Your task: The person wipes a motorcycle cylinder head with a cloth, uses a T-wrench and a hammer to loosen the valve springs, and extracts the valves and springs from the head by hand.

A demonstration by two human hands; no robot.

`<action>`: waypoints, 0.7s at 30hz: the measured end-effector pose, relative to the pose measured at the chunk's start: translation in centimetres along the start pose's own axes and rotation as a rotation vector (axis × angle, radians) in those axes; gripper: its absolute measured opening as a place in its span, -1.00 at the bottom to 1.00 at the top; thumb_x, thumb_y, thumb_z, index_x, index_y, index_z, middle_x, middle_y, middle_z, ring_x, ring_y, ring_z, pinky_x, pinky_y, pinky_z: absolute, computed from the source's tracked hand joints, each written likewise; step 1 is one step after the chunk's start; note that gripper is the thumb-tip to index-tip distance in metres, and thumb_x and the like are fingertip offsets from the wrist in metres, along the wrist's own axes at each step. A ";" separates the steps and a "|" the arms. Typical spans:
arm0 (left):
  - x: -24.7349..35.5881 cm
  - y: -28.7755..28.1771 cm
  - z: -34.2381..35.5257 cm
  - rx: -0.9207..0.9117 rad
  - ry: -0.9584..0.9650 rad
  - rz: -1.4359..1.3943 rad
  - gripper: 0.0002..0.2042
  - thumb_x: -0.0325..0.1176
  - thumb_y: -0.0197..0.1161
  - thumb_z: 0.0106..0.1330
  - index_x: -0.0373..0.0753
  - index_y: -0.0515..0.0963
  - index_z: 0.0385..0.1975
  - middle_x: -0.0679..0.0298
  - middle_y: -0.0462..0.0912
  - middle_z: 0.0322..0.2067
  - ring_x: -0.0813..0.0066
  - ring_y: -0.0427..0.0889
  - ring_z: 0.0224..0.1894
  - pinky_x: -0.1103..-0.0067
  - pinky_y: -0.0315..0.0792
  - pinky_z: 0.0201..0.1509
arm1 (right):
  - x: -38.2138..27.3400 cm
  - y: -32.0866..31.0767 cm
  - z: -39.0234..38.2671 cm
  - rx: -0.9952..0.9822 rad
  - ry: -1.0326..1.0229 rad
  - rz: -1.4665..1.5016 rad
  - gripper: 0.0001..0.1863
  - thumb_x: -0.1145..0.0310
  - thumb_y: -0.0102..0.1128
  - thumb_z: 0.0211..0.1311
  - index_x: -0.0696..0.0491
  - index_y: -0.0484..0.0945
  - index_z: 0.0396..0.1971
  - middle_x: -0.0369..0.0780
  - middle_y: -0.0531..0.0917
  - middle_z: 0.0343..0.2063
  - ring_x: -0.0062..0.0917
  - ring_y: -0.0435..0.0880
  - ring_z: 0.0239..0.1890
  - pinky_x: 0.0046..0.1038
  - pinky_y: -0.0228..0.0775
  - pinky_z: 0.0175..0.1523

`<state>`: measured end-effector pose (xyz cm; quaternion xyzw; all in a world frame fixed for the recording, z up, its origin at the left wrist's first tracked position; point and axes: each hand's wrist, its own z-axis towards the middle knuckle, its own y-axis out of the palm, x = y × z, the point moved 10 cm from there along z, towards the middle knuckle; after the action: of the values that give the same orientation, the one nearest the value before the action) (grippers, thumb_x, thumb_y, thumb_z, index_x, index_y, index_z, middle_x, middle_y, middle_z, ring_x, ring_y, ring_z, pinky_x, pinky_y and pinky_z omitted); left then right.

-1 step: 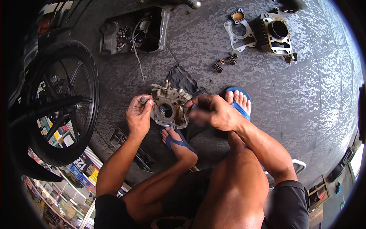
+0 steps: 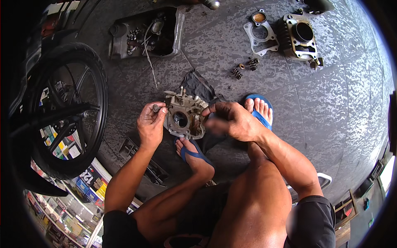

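A metal engine cylinder head (image 2: 188,128) with a round dark opening rests on a black cloth (image 2: 198,82) between my feet. My left hand (image 2: 150,124) is at its left side, thumb and fingers closed around an engine valve (image 2: 155,108). The valve's round end faces left and its thin stem points toward the cylinder head. On the other side, my right hand (image 2: 231,120) has its fingers curled, the index fingertip against the head's right edge. Whatever the right fingers may pinch is hidden.
Beyond my right foot lie valve springs (image 2: 236,73), a gasket (image 2: 260,39) and a finned cylinder block (image 2: 300,37). A dark tray (image 2: 175,39) with small parts sits at the far left. A motorcycle wheel (image 2: 101,120) stands at left, near a glass display case (image 2: 62,211).
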<state>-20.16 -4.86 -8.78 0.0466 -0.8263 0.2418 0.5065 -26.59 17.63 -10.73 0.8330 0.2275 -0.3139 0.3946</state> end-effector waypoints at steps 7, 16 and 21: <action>-1.2 -0.2 0.1 -0.043 -0.010 0.078 -0.88 -0.56 0.21 0.37 -0.34 0.55 -0.14 0.35 0.61 -0.24 0.71 0.55 -0.23 0.75 0.43 -0.13 | 0.3 0.1 0.1 -0.001 -0.004 0.017 -0.66 0.42 0.26 0.31 0.23 0.52 0.02 -0.27 0.65 -0.41 -0.67 0.57 -0.38 -0.59 0.45 -0.26; 0.2 1.2 0.6 -0.159 0.129 0.449 -0.85 -0.54 0.30 0.28 -0.34 0.59 -0.18 0.28 0.58 -0.17 0.60 0.54 -0.15 0.64 0.42 -0.05 | 0.6 0.6 0.7 -0.022 -0.014 0.020 -0.66 0.43 0.24 0.31 0.24 0.51 0.03 -0.27 0.66 -0.40 -0.68 0.58 -0.38 -0.59 0.47 -0.25; 0.3 1.1 0.8 -0.138 0.137 0.460 -0.85 -0.53 0.32 0.26 -0.33 0.60 -0.19 0.30 0.57 -0.18 0.64 0.52 -0.25 0.67 0.40 -0.17 | 0.6 0.8 1.2 -0.011 -0.037 -0.009 -0.67 0.44 0.25 0.29 0.25 0.53 0.00 -0.24 0.66 -0.42 -0.65 0.59 -0.38 -0.56 0.46 -0.25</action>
<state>-21.31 -4.19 -9.22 -0.1940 -0.7935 0.2961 0.4950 -26.08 16.33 -11.32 0.8238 0.2257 -0.3297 0.4021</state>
